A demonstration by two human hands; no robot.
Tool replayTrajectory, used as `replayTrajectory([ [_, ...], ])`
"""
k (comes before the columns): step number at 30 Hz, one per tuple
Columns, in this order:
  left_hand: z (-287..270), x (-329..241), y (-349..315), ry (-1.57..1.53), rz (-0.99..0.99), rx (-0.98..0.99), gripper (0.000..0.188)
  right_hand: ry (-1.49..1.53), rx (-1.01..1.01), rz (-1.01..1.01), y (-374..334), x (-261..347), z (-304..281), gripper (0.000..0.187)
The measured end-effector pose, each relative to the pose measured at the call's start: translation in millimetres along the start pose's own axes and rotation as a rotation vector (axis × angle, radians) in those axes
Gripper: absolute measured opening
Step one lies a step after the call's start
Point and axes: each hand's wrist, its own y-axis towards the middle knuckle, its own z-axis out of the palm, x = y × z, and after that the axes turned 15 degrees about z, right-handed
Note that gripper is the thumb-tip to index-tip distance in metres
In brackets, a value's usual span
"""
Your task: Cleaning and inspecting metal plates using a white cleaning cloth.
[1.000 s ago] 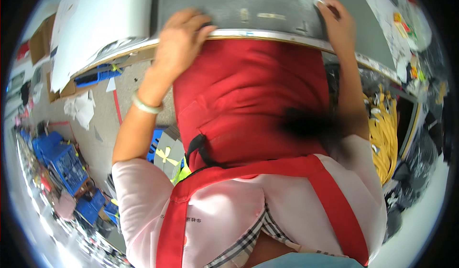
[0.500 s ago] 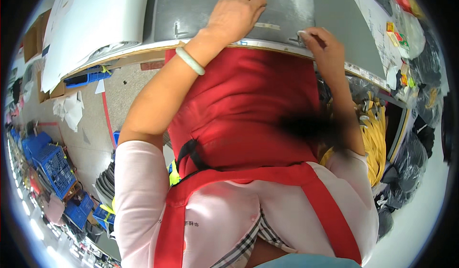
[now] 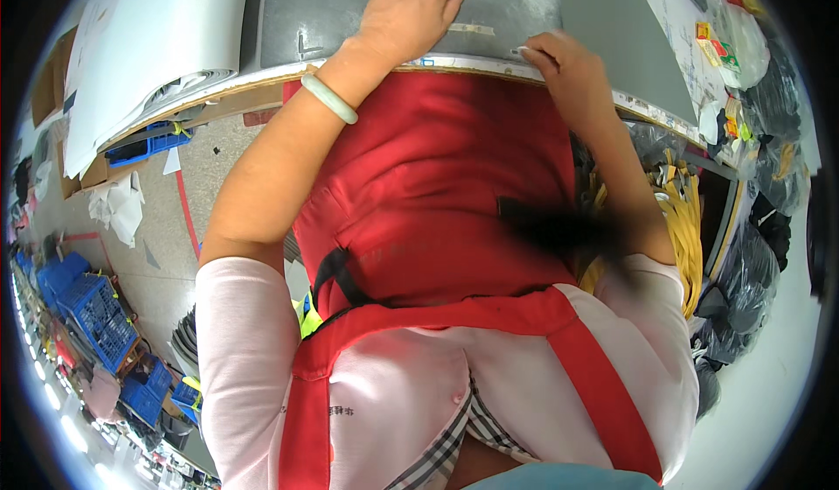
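Workshop tabletop (image 3: 612, 62) spans the top of the frame, carrying a grey sheet (image 3: 507, 0). Left hand (image 3: 411, 9) lies flat on the sheet at top centre, fingers spread. Right hand (image 3: 564, 66), fingers curled, pinches the sheet's near edge, just right of centre.

The fingertips of the left hand (image 3: 406, 9) are cut off by the top edge. The fingers of the right hand (image 3: 568, 70) are curled under, so what is pinched cannot be told. Much of the grey sheet (image 3: 507, 5) is hidden by both hands. A dark blurred smear (image 3: 559, 228) lies across the red apron (image 3: 437, 193).
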Motion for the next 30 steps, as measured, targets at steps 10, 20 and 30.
replayTrajectory([
  [10,3,2,-1,-0.004,0.008,-0.052,0.031,0.275,0.049,0.42,5,-6,5,0.015],
  [20,10,10,-5,0.01,-0.004,-0.092,0.034,0.516,0.083,0.446,54,-12,-12,0.018],
  [30,11,4,-5,0.018,-0.03,-0.072,0.032,0.01,-0.227,0.081,165,-45,10,0.024],
])
